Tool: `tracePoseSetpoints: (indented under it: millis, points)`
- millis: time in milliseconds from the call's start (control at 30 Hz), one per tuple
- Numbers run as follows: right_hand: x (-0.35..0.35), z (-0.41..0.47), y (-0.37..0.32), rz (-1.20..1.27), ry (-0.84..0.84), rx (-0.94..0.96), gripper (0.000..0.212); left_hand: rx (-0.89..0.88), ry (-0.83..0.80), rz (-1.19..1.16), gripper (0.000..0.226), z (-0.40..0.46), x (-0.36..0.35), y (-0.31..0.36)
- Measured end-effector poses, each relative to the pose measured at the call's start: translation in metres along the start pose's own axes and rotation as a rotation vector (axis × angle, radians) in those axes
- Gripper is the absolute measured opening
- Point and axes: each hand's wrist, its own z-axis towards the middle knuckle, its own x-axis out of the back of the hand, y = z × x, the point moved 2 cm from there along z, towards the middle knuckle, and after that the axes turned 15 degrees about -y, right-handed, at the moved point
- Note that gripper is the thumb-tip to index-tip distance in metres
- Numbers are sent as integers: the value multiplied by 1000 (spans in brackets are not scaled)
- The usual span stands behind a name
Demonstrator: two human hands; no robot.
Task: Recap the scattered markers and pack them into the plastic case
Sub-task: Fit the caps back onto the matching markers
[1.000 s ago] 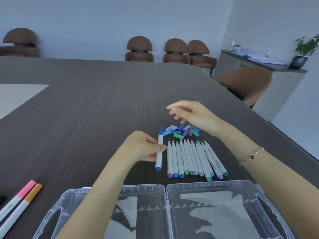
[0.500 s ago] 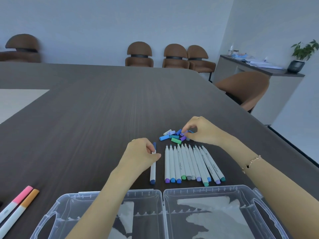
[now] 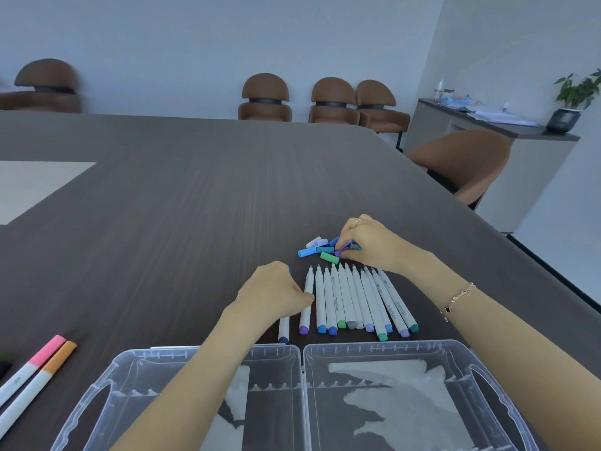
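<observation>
Reaching into the pile of caps (image 3: 320,248) at the far end of the marker row (image 3: 353,301), the right hand (image 3: 367,244) pinches one; the left hand (image 3: 276,292) grips a blue marker (image 3: 284,330) lying near-to-far, left of the row, the open case (image 3: 302,353) nearest.

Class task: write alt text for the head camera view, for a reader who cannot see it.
A person's right hand picks among loose marker caps on a dark table while the left hand holds a dark blue marker beside a row of uncapped markers. An open clear plastic case sits nearest the camera.
</observation>
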Motion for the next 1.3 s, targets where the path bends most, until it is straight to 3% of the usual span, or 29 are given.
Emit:
tracePoseSetpoints:
  millis: [267, 400, 533, 800, 1067, 1300]
  points:
    - [0, 2, 2, 50, 61, 36, 19, 49, -15, 45, 34, -11, 5, 10]
    - [8, -3, 0, 277, 112, 47, 11, 10, -13, -56, 31, -23, 17, 1]
    - [23, -16, -13, 645, 12, 188, 10, -60, 11, -137, 28, -41, 37, -6]
    - [26, -12, -29, 831, -41, 211, 16, -142, -99, -236, 20, -46, 45, -6]
    - [23, -8, -27, 938, 57, 188, 18, -157, -138, -249, 22, -47, 45, -4]
    - [23, -10, -31, 847, 10, 221, 21, -190, -133, -249, 21, -49, 41, -1]
